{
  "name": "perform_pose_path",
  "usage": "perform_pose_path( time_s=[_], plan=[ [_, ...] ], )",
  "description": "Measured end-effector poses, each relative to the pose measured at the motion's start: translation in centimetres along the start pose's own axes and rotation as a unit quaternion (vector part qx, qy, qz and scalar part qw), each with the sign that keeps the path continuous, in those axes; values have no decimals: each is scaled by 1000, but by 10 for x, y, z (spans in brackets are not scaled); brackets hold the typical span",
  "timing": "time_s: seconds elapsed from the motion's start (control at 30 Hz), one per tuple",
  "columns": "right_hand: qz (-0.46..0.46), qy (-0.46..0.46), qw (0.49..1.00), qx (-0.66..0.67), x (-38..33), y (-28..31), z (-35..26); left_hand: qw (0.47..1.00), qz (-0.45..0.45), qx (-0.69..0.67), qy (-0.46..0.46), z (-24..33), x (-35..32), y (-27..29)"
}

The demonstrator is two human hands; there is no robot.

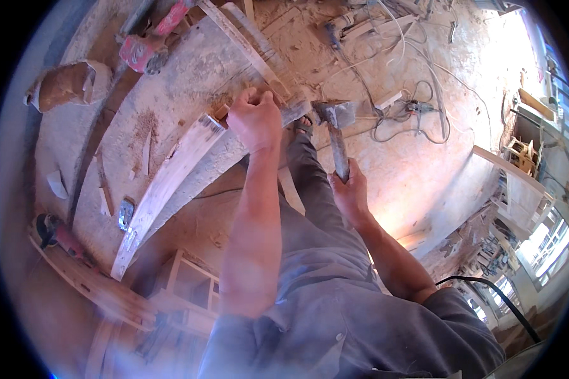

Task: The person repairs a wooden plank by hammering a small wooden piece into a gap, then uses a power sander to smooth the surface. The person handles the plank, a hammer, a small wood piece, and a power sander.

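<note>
A dark grey buttoned shirt (360, 322) lies nearest the lens. The right hand (351, 191) has its fingers wrapped around the wooden handle of a broad, metal-headed hatchet (337, 115), held beside a dusty grey worktop (193, 60). On this lies a long, pale, tapering wooden board (171, 174); the left hand (256, 120) curls its fingers by the board's far end, though what they grasp I cannot tell. Any lettering on a small blue-and-silver metal tool (126, 213) is too small to read.
</note>
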State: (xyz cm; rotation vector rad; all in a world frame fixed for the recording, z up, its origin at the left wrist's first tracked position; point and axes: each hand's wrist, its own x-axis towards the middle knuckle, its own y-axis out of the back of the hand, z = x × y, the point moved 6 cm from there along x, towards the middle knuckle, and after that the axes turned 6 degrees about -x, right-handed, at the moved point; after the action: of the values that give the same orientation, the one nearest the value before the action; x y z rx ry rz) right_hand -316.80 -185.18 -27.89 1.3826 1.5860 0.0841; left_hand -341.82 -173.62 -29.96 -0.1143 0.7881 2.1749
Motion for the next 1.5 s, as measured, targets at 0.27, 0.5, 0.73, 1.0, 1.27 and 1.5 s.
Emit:
perform_pose_path(
  time_s=[0.27,0.5,0.73,1.0,1.27,1.5],
  plan=[
    [17,85,994,-70,11,10,-5,987,37,-149,-53,-31,-1,2],
    [30,246,955,-160,11,11,-61,958,37,-286,5,-65,-48,18],
    [-1,214,945,-245,39,-21,-82,983,20,-181,6,-77,-65,57],
    [1,224,948,-225,23,-26,-88,976,30,-208,49,-82,-61,89],
    [46,199,965,-166,-5,0,-70,985,-52,-77,-146,-38,-66,60],
    [-7,45,999,-14,-2,14,-40,895,-111,79,-425,28,-7,-2]
  ],
)
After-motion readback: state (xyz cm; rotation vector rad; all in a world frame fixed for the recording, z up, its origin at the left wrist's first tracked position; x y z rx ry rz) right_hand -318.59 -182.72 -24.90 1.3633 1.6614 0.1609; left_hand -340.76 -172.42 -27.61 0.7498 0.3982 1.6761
